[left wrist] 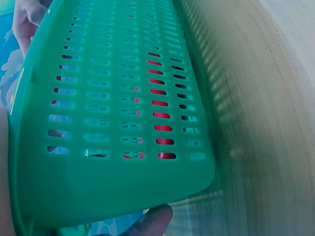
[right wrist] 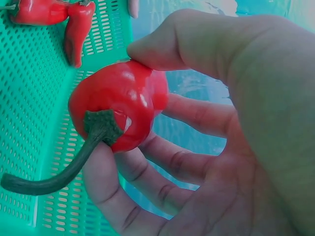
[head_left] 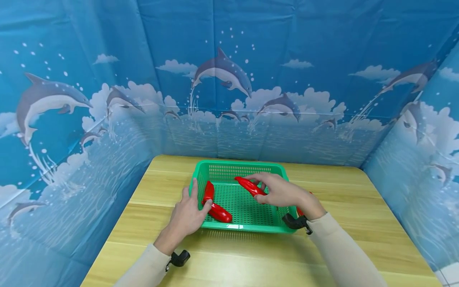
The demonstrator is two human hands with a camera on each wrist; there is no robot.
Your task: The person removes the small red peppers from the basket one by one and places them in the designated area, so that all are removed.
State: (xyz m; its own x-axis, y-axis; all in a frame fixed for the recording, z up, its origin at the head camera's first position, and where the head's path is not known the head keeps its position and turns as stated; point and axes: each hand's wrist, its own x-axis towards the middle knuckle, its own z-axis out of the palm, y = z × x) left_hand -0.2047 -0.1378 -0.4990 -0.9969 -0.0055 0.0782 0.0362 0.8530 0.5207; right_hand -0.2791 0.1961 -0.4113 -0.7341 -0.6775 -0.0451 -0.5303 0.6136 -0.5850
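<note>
My right hand (head_left: 281,191) holds a red chili pepper (head_left: 250,186) between thumb and fingers, above the right half of a green plastic basket (head_left: 251,229). In the right wrist view the pepper (right wrist: 113,105) turns its curved dark green stem (right wrist: 47,184) towards the camera. My left hand (head_left: 188,215) grips the basket's near left corner, thumb over the rim. A fingertip (left wrist: 160,216) shows outside the perforated basket (left wrist: 98,187) in the left wrist view. Inside, at the left end, lie two more red peppers, one farther back (head_left: 209,190) and one nearer (head_left: 220,214).
The basket stands on a light wooden table (head_left: 233,259). To its right, partly hidden behind my right wrist, is another red thing (head_left: 300,211). A blue curtain (head_left: 179,40) printed with dolphins hangs behind and along both sides of the table.
</note>
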